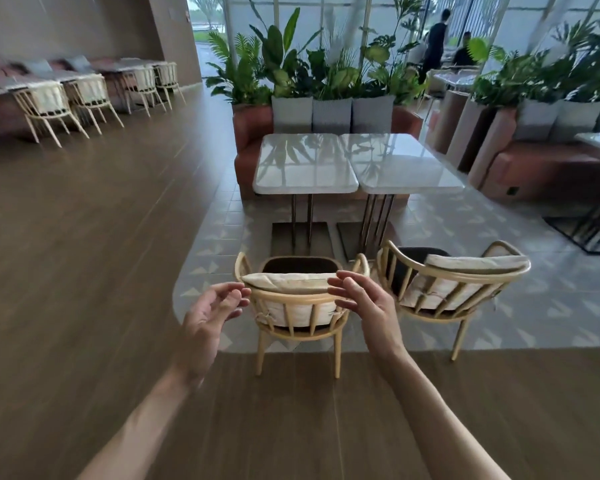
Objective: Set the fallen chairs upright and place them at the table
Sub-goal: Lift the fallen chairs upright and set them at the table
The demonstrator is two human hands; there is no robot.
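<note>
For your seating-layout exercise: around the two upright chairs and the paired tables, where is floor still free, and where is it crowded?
Free: the tiled floor right of the table bases, and the wood floor left of the left chair. Crowded: the narrow gap between that chair and the right chair, and under the tables, where both bases stand. Both hands hover open at the left chair's back.

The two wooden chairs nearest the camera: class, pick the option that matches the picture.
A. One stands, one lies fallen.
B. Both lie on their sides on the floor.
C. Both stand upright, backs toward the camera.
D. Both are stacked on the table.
C: the left chair and the right chair each stand on their legs, backs toward the camera, short of the white tables.
</note>
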